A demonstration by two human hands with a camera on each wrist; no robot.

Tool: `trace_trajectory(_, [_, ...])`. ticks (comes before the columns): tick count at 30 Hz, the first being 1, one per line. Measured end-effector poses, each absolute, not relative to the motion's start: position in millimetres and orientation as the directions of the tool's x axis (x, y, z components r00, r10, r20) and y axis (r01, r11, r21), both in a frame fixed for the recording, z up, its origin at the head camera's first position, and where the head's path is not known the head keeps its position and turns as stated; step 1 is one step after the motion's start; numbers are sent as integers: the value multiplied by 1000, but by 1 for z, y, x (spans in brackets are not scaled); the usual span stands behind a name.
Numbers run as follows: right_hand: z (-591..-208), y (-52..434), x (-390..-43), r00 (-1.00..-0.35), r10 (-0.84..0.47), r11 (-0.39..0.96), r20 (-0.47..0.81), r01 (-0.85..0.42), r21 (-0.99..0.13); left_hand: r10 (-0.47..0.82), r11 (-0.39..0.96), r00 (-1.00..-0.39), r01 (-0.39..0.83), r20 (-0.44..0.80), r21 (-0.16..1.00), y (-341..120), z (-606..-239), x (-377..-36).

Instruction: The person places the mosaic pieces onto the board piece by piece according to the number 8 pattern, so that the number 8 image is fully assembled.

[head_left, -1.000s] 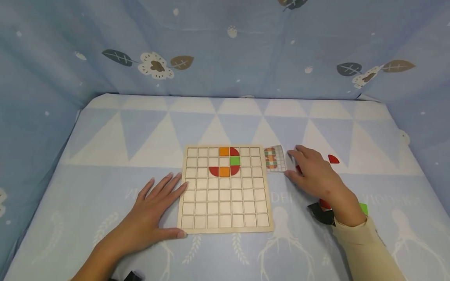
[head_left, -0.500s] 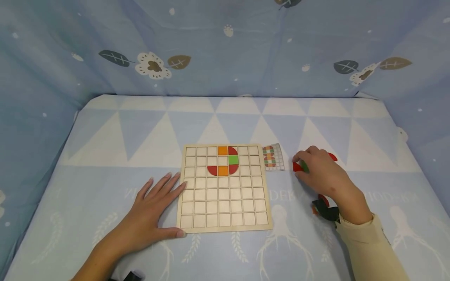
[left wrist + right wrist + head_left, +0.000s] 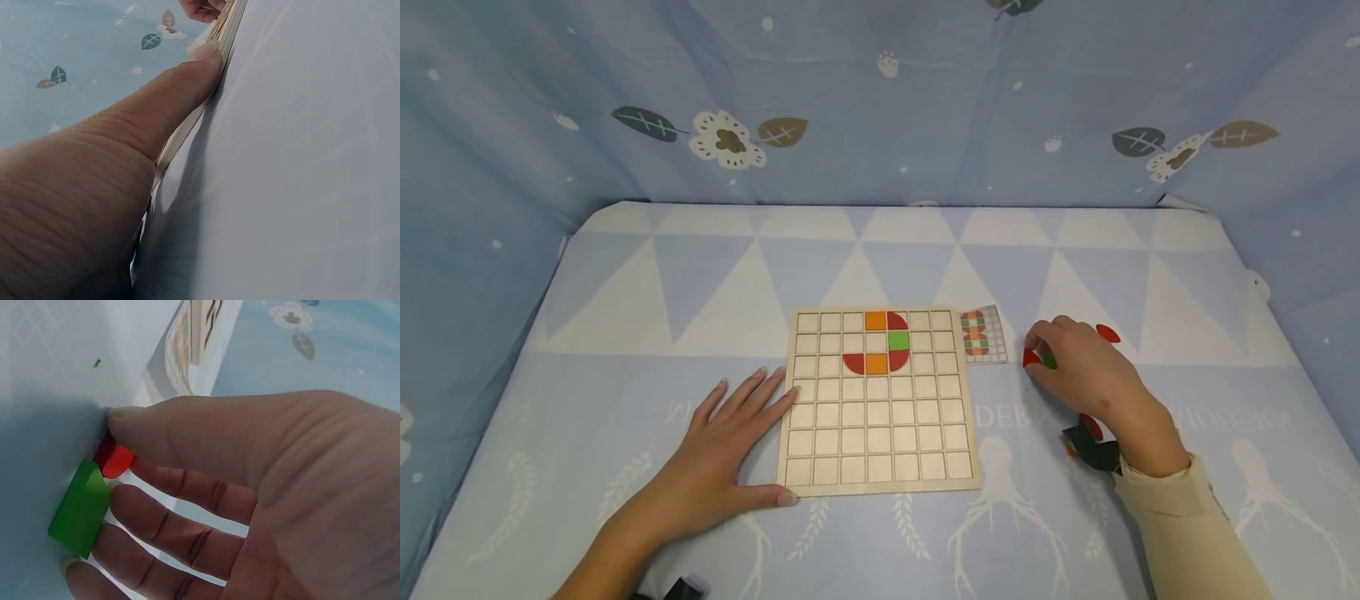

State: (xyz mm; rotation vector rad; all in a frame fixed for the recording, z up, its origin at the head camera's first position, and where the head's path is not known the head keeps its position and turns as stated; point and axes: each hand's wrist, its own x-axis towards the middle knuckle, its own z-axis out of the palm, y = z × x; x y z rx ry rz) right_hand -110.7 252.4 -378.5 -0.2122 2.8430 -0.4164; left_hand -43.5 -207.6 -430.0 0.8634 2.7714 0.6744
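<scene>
A wooden grid board (image 3: 880, 433) lies in the middle, with orange (image 3: 876, 321), green (image 3: 899, 340) and red (image 3: 853, 363) tiles in its upper rows. My left hand (image 3: 752, 417) rests flat on the cloth, fingers straight, thumb (image 3: 187, 81) along the board's edge (image 3: 222, 34). Right of the board, my right hand (image 3: 1037, 350) curls over two loose tiles. Thumb and forefinger pinch a red piece (image 3: 115, 459) (image 3: 1031, 358). A green piece (image 3: 81, 509) (image 3: 1048, 362) lies against the other fingertips.
A small pattern card (image 3: 983, 335) (image 3: 181, 344) sits between the board and my right hand. Another red piece (image 3: 1108, 334) lies behind that hand. Dark and red pieces (image 3: 1086, 446) lie by my right wrist. Blue fabric walls enclose the patterned cloth (image 3: 700, 267).
My right hand slid right from beside the card and curled its fingers round the red and green pieces. The left hand and the board stayed put.
</scene>
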Motion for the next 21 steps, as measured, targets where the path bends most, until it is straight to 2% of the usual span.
trace_trajectory(21, [-379,254,-114,-944,-196,935,-267,-97,-340,573,727,-820,504,-8,466,-208,-431,-44])
